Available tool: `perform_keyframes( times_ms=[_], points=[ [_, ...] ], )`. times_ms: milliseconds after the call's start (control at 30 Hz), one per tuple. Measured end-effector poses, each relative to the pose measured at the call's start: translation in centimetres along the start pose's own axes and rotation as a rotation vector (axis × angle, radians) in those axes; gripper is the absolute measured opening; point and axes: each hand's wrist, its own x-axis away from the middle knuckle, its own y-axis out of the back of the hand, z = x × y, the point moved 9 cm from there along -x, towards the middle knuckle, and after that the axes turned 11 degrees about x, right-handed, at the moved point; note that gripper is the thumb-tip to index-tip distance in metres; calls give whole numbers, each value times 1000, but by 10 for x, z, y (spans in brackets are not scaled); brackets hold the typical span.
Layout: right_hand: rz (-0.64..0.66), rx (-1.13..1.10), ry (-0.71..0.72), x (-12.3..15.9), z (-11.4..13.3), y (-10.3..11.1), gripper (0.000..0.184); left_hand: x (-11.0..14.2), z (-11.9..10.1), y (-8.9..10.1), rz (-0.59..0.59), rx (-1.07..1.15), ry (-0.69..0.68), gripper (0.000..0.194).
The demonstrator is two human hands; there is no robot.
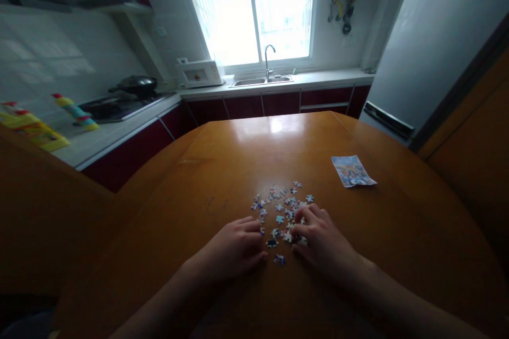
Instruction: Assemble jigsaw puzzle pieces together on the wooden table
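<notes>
Several loose jigsaw puzzle pieces (279, 219) lie in a loose cluster on the brown wooden table (191, 180). At the cluster's left edge rests my left hand (238, 246), fingers bent and thumb apart from them, with nothing visible in its grasp. My right hand (324, 235) reaches over the right side of the cluster. Its bent fingers are spread and touch pieces there, hiding some of them. Between the hands are a dark piece (271, 243) and, closer to me, a purple-and-white piece (280, 259).
A creased picture sheet (353, 171) lies on the table to the right. Beyond the table are a sink (250, 82), a white microwave (201, 74) and a stove with a dark pan (137, 85). Yellow bottles (35, 130) stand at the left; a fridge (429, 37) is at the right.
</notes>
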Motion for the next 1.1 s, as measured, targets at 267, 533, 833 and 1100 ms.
perform_keyframes(
  times_ms=[267, 533, 833, 1100],
  points=[
    [-56, 8, -55, -4, 8, -6, 7, -2, 15, -5, -163, -35, 59, 3],
    [96, -180, 93, 7, 21, -1, 14, -2, -14, -9, -171, 66, -55, 15],
    [141, -80, -139, 5, -8, -1, 9, -2, -33, -37, 54, -112, -112, 32],
    [270, -13, -73, 11, 1, -11, 10, -1, -35, -38, 122, -29, -115, 19]
  ],
)
